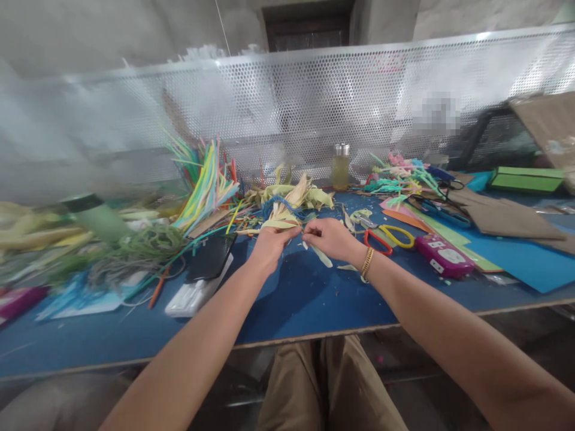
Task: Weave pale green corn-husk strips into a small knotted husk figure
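Both my hands are closed and meet above the blue tabletop (291, 299). My left hand (272, 242) pinches a pale yellow-green strip of corn husk (279, 224) between thumb and fingers. Close beside it, my right hand (330, 238), with a gold bracelet at the wrist, grips a husk piece (321, 256) that hangs below its fingers. Whether the two pieces are joined between the fingertips I cannot tell. Just behind the hands lies a pile of dried husks (299, 194) with blue strands (281, 206) around it.
Scissors (398, 236) with red and yellow handles lie right of my right hand, near a purple box (444, 256). A phone (211, 257) rests on a white box at left. Coloured pipe cleaners (204, 185), a bottle (341, 167) and a perforated metal panel (314, 108) stand behind.
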A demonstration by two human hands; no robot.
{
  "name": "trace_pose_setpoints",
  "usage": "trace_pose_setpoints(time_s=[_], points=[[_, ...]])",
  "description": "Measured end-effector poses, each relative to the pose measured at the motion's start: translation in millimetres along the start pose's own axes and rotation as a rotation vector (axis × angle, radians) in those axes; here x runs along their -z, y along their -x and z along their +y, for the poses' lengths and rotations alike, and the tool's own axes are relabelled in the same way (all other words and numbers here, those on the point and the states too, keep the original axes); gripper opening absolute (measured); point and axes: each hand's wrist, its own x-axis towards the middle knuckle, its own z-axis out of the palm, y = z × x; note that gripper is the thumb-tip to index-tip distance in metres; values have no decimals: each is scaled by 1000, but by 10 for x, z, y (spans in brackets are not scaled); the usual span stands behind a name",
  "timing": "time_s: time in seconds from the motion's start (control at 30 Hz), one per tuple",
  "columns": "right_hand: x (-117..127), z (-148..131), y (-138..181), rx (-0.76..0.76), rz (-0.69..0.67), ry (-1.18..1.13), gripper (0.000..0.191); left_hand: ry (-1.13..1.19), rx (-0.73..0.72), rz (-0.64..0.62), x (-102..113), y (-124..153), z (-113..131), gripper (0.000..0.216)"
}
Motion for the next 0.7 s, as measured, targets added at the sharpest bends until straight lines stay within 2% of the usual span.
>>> trace_pose_setpoints(time_s=[0.3,0.7], points=[[-36,22,-8,55,-45,-71,13,-7,71,108,-40,24,-22,20],[-47,9,-7,107,-89,-129,12,31,50,131,-25,-5,-20,22]])
